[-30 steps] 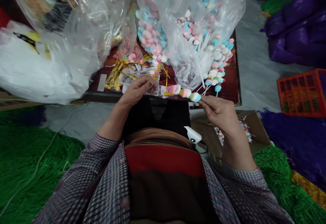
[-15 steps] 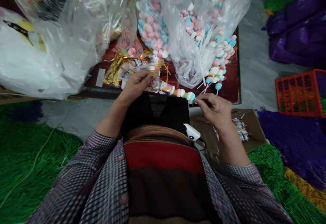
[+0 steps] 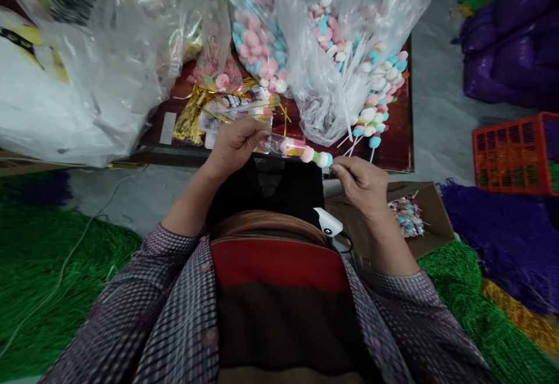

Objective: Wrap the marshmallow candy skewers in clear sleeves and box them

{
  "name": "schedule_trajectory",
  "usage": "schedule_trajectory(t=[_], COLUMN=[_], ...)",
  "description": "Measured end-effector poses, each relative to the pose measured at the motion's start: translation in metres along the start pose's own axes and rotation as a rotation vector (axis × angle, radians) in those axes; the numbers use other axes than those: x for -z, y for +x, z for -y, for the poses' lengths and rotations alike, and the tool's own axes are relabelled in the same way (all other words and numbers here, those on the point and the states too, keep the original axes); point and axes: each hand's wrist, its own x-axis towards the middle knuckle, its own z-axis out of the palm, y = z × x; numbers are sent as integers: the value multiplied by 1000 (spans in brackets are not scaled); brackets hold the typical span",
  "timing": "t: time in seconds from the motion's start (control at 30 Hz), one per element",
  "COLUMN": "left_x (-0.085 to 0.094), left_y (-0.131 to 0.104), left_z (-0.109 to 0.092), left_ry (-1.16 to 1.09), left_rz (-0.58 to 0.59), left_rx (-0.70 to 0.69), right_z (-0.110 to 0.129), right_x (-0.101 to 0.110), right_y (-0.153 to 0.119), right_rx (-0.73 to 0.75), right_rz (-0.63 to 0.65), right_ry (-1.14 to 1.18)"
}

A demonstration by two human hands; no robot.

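My left hand (image 3: 239, 142) pinches the end of a clear printed wrapper (image 3: 275, 142) over the table's front edge. Inside the wrapper's other end sits part of a candy skewer (image 3: 307, 154) with pink, green, white and blue pieces. My right hand (image 3: 360, 181) is closed at the blue end of the skewer, its fingers around the stick, which is mostly hidden. Behind my left hand lie flat printed wrappers (image 3: 238, 105) and gold twist ties (image 3: 190, 121). More candy skewers (image 3: 371, 117) are piled at the table's right side.
Clear bags of pink, blue and white candy (image 3: 257, 41) stand along the back of the dark red table (image 3: 399, 151). A big white bag (image 3: 74, 110) is at left. Below right is a cardboard box (image 3: 439, 227) of wrapped candy; an orange crate (image 3: 509, 154) stands beyond.
The skewer has gone farther into the wrapper, so fewer candy pieces show outside it. My right hand has moved slightly left with the skewer.
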Motion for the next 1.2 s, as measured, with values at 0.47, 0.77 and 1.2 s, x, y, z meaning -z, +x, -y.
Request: schedule_trajectory(t=[0.47,0.77,1.2], left_x=[9,-9,-65], left_y=[5,8,4], left_z=[-36,-38,-33], left_ry=[-532,-694,-802], left_rz=[110,55,-174], left_rx=[277,227,183], right_z=[10,39,53], right_x=[-19,-44,-58], right_y=[7,14,20], right_rx=[-163,-414,-413], right_rz=[-24,-121,-206], right_ry=[338,752,825])
